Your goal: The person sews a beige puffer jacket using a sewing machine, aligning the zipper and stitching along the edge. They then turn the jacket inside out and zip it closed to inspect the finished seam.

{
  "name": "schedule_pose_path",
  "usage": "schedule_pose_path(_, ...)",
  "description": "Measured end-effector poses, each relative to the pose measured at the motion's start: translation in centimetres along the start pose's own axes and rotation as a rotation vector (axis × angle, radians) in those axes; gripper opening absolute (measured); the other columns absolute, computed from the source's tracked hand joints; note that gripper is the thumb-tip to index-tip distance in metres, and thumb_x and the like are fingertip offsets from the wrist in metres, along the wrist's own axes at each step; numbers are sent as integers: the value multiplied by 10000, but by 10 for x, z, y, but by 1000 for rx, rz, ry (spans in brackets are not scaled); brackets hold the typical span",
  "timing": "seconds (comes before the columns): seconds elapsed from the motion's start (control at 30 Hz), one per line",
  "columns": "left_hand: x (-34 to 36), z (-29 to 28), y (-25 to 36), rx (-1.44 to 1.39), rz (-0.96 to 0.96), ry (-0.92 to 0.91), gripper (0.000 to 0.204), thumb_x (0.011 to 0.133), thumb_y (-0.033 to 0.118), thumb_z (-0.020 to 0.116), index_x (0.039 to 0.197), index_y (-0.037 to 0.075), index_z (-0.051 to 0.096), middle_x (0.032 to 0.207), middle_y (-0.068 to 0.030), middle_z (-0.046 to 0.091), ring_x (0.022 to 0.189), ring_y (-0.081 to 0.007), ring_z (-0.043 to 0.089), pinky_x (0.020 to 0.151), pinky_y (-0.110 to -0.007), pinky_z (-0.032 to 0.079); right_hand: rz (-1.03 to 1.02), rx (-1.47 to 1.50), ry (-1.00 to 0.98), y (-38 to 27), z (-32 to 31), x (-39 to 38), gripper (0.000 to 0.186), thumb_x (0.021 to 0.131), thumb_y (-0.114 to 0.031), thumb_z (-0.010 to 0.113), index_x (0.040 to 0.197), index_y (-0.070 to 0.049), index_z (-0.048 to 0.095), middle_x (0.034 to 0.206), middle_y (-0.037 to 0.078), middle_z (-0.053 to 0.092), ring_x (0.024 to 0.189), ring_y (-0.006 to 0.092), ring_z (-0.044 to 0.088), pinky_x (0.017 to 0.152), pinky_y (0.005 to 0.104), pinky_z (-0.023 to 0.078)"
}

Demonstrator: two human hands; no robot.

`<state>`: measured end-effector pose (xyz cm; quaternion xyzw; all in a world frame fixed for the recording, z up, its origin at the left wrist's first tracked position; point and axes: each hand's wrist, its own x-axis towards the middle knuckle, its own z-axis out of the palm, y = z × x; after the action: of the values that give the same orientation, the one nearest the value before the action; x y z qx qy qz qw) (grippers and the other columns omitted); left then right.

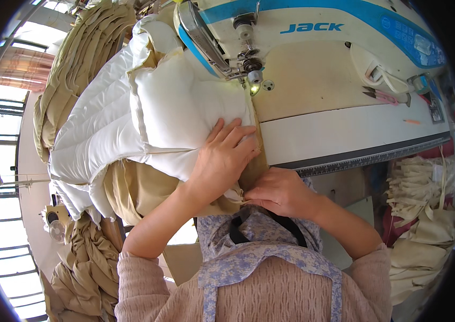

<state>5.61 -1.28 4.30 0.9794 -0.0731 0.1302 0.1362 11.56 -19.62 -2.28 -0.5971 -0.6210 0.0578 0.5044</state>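
Note:
White quilted padding [176, 107] joined to khaki fabric [144, 188] lies on the sewing machine table, its right edge running up to the lit needle area [253, 86]. On this edge, a little below the needle, rests my left hand [222, 155], fingers stretched out and pressing the padding. Closer to my body, at the table's front edge, my right hand [283, 193] pinches the edge of the khaki fabric between thumb and fingers. The fingertips of that hand are partly hidden in the folds. The rest of the padding drapes off to the left.
The white and blue sewing machine [313, 45] spans the top. Pink-handled thread snips [385, 96] and an orange stick [412, 122] lie on the right of the table, above a ruler strip [367, 159]. Khaki fabric piles [85, 268] hang left; cream pieces [420, 247] are heaped right.

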Motion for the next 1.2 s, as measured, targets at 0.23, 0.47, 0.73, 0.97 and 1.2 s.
schedule_pose_path(0.23,1,1,5,46,-93,-27,193,890,188,703,1049,82,681,1051,-44,714,1125,-305,634,1044,-556,409,56,43,19,0,-2,4,93,827,-186,746,899,-133,721,752,29,654,712,240,632,667,368,514)
schedule_pose_path(0.47,3,-2,6,-20,-213,-112,237,944,241,668,1137,106,689,1099,-54,720,1238,-316,594,1101,-631,314,71,49,-2,-2,-3,7,90,835,-189,742,899,-127,724,762,36,662,720,241,636,671,367,515)
schedule_pose_path(0.73,-3,4,2,-40,-171,-29,211,926,221,682,1077,73,674,1105,-82,700,1122,-334,635,1059,-542,398,82,32,-5,-4,-3,10,99,828,-198,749,896,-129,729,758,35,670,710,230,642,651,366,518)
schedule_pose_path(0.97,-2,-2,8,-62,-198,198,177,882,66,697,1052,24,671,942,-102,626,829,-295,622,725,-370,512,99,39,2,-4,-4,11,98,825,-198,752,897,-137,724,748,23,671,682,233,636,646,362,511)
schedule_pose_path(1.2,-1,-18,15,-177,-402,265,162,867,35,694,1025,23,666,920,-109,608,787,-310,605,680,-400,494,107,57,9,-2,-1,8,89,822,-189,740,894,-143,715,742,25,664,680,247,634,660,370,508)
